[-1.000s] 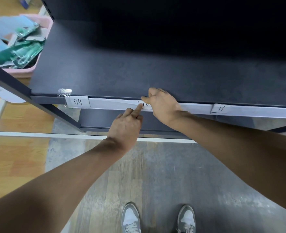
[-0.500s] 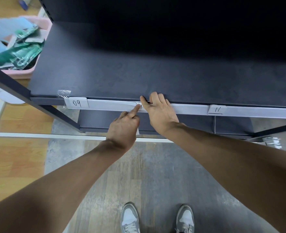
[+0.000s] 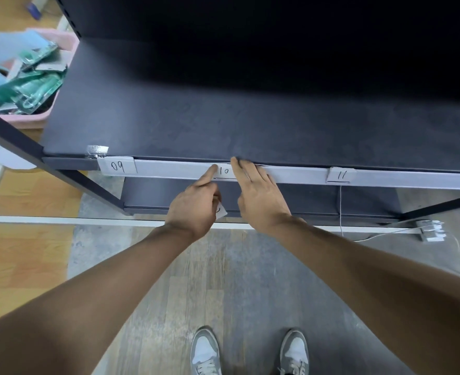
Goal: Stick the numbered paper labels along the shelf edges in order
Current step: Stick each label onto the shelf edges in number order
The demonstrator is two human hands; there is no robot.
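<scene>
A dark shelf (image 3: 223, 125) has a pale grey front edge strip (image 3: 169, 170). Three white paper labels sit along it: 09 (image 3: 118, 166) at the left, 10 (image 3: 224, 171) in the middle, 11 (image 3: 341, 175) to the right. My left hand (image 3: 193, 204) presses its index fingertip on the left end of label 10, while its curled fingers hold a spare paper slip (image 3: 221, 211) under the palm. My right hand (image 3: 258, 196) lies flat with straight fingers on the strip at the right end of label 10.
A pink basket (image 3: 38, 119) of green packets stands on the floor at the left. A scrap of tape (image 3: 97, 150) sticks to the shelf's front left corner. A lower shelf (image 3: 331, 198) lies beneath. A grey power strip (image 3: 431, 230) with a white cable lies on the floor at the right.
My right hand has slid off the middle label to its right end, so the number 10 shows. My left index finger stays at the label's left end.
</scene>
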